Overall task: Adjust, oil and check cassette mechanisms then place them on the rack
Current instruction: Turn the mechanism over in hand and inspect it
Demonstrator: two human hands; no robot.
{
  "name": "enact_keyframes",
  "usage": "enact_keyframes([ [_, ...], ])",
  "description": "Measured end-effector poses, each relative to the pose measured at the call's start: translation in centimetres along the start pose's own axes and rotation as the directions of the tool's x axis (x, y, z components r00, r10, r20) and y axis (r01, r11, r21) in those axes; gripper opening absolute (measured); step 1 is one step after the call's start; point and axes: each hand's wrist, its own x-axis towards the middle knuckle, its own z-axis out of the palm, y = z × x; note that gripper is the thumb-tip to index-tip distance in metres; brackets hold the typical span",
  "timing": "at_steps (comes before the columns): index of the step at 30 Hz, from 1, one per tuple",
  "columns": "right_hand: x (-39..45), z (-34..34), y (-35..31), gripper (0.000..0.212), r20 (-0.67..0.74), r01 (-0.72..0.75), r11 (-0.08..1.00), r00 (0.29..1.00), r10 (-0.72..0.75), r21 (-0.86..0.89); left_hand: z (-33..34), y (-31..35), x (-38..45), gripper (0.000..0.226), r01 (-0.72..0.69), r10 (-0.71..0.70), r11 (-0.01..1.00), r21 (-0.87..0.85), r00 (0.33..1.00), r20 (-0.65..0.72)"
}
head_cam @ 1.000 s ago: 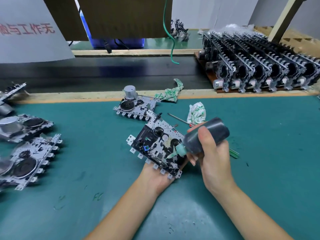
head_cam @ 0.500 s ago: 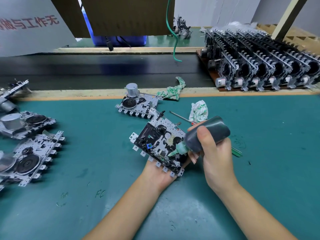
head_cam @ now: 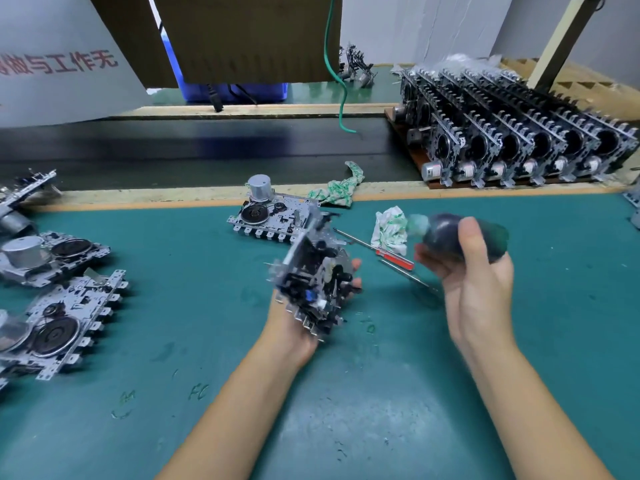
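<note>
My left hand (head_cam: pixel 304 327) grips a cassette mechanism (head_cam: pixel 311 278) from below, tilted up on edge above the green mat; fingertips show past its right side. My right hand (head_cam: pixel 474 282) holds a dark oil bottle (head_cam: pixel 460 237) with a pale green nozzle, lifted clear to the right of the mechanism. The wooden rack (head_cam: pixel 433 183) at the back right carries several rows of upright mechanisms (head_cam: pixel 519 140).
Another mechanism (head_cam: pixel 273 216) lies flat behind the held one, and several more (head_cam: pixel 59 317) lie at the left. A red-handled screwdriver (head_cam: pixel 384 249), tweezers (head_cam: pixel 408 277) and two rags (head_cam: pixel 389 230) lie between my hands. A black conveyor belt (head_cam: pixel 173 150) runs behind the mat.
The bottle's nozzle has come off the mechanism and my right hand has swung up and right. My left hand has tipped the mechanism from flat to nearly on edge.
</note>
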Motion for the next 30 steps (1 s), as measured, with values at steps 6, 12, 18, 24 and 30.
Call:
enact_keyframes([
  [6, 1.9, -2.4, 1.2, 0.051, 0.081, 0.121, 0.702, 0.993, -0.091, -0.702, -0.8, -0.2, -0.7, 0.009, -0.131, 0.571, 0.469, 0.874, 0.799, -0.187],
  [12, 3.3, -3.9, 2.0, 0.038, 0.066, 0.136, 0.715, 0.990, -0.125, -0.686, -1.0, -0.3, -0.8, 0.013, -0.094, 0.595, 0.297, 0.950, 0.797, -0.107],
  [18, 2.7, -3.4, 2.1, 0.045, -0.020, 0.093, 0.649, 0.986, -0.165, -0.755, -1.8, 2.1, -1.1, 0.025, -0.049, 0.409, 0.574, 0.817, 0.882, -0.234],
  [24, -1.5, -2.2, -0.9, 0.069, 0.653, 0.636, 0.228, 0.757, -0.003, -0.737, -3.5, 3.0, -2.0, 0.033, -0.011, 0.224, 0.478, 0.878, 0.968, -0.110],
  [30, -2.5, 0.0, 0.3, 0.125, 0.668, 0.807, -0.116, 0.552, 0.500, -0.580, -3.8, 3.1, -1.9, 0.022, -0.043, 0.173, 0.479, 0.877, 0.984, -0.047],
])
